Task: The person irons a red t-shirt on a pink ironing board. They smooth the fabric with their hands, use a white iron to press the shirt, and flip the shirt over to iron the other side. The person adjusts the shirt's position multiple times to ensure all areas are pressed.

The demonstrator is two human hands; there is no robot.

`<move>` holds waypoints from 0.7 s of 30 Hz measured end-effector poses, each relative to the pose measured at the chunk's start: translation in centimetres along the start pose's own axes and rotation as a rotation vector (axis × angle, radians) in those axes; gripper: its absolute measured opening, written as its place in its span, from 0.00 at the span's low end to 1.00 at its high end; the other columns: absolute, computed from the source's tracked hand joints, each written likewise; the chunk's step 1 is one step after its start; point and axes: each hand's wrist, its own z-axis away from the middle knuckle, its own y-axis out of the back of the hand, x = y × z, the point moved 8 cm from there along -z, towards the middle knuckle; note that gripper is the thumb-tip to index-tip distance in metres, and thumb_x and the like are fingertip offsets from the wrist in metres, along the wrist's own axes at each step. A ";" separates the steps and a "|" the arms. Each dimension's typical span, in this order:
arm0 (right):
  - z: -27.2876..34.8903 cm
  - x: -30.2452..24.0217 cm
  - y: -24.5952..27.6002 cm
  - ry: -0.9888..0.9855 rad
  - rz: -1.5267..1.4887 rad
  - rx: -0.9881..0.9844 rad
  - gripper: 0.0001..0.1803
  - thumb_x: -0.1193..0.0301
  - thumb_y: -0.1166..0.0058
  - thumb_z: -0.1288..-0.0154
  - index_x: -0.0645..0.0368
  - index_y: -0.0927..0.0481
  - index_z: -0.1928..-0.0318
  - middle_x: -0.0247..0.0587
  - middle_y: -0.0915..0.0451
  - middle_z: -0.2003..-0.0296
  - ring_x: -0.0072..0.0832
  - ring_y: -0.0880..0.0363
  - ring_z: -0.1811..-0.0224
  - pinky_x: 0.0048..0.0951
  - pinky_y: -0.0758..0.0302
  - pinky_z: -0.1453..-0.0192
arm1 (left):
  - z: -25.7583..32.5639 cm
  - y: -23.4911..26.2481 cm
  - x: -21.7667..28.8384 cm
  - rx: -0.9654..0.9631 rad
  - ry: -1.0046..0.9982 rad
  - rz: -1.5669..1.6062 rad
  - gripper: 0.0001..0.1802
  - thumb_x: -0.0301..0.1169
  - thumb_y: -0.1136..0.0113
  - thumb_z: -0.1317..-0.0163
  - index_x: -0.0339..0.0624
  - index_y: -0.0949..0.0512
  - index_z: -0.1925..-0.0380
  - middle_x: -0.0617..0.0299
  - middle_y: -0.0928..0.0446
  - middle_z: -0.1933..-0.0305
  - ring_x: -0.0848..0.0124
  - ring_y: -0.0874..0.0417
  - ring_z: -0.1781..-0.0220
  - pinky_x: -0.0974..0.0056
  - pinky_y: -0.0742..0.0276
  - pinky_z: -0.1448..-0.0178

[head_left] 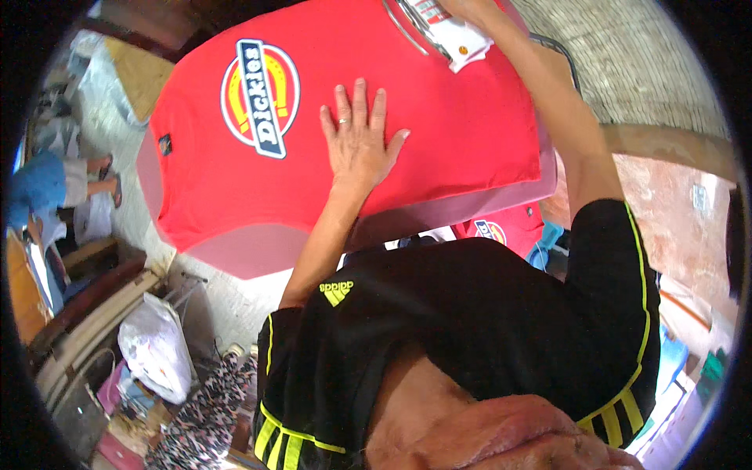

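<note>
A red T-shirt (439,133) with a round printed emblem (260,98) lies spread on a pink padded board (254,251). Its neckline is toward the left. My left hand (359,145) rests palm down on the shirt, to the right of the emblem, fingers stretched and spread, a ring on one of them. Extended to the far right, my right hand (468,9) is cut off by the upper edge, so its fingers cannot be made out. Beside it are curved metal bars (407,27) and a white piece of cloth or paper (464,45) with a small round yellowish spot.
A second red garment (501,227) with a similar emblem hangs or lies below the board's near edge. At left a white plastic bag (157,345) sits among stacked things, and a person in blue (43,188) is farther off. A woven mat (619,55) covers the far right.
</note>
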 end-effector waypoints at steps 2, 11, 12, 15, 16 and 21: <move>-1.3 2.6 0.7 0.031 -0.038 -0.038 0.27 0.55 0.54 0.28 0.71 0.22 0.49 0.70 0.17 0.61 0.59 0.16 0.58 0.52 0.23 0.48 | 0.0 -0.2 0.0 -0.003 -0.012 -0.011 0.41 0.59 0.44 0.35 0.50 0.35 0.27 0.48 0.48 0.20 0.41 0.52 0.19 0.29 0.55 0.24; 0.7 11.8 5.7 -0.216 -0.021 -0.046 0.26 0.56 0.58 0.27 0.69 0.21 0.50 0.61 0.16 0.71 0.51 0.15 0.69 0.47 0.19 0.58 | 0.6 -1.8 6.4 -0.052 -0.168 0.013 0.44 0.63 0.45 0.37 0.53 0.35 0.27 0.49 0.49 0.19 0.39 0.54 0.18 0.28 0.59 0.24; 0.2 13.9 5.7 -0.200 0.049 -0.040 0.26 0.56 0.58 0.27 0.69 0.21 0.50 0.63 0.16 0.70 0.54 0.15 0.67 0.48 0.20 0.56 | 0.8 -2.5 8.3 -0.043 -0.212 0.038 0.44 0.66 0.45 0.39 0.58 0.35 0.27 0.50 0.48 0.19 0.40 0.53 0.18 0.28 0.59 0.23; 3.4 13.8 5.3 -0.075 0.053 -0.007 0.26 0.55 0.57 0.27 0.67 0.21 0.49 0.65 0.16 0.65 0.56 0.15 0.61 0.50 0.22 0.49 | 1.9 -4.3 13.1 -0.092 -0.300 0.062 0.42 0.65 0.44 0.39 0.63 0.34 0.28 0.52 0.49 0.19 0.42 0.54 0.18 0.28 0.59 0.23; 5.7 11.8 5.6 -0.018 0.018 0.012 0.26 0.54 0.57 0.27 0.65 0.20 0.48 0.65 0.16 0.63 0.57 0.16 0.58 0.50 0.23 0.47 | 2.5 -4.8 14.2 -0.125 -0.304 0.085 0.40 0.64 0.44 0.39 0.67 0.33 0.28 0.53 0.50 0.18 0.43 0.56 0.17 0.28 0.58 0.23; 17.4 5.7 12.1 -0.371 0.187 -0.225 0.28 0.51 0.59 0.27 0.63 0.22 0.44 0.67 0.18 0.54 0.59 0.20 0.47 0.51 0.26 0.41 | 6.4 -5.9 18.4 -0.183 -0.386 0.126 0.38 0.62 0.44 0.37 0.67 0.33 0.28 0.59 0.50 0.18 0.47 0.56 0.17 0.30 0.58 0.22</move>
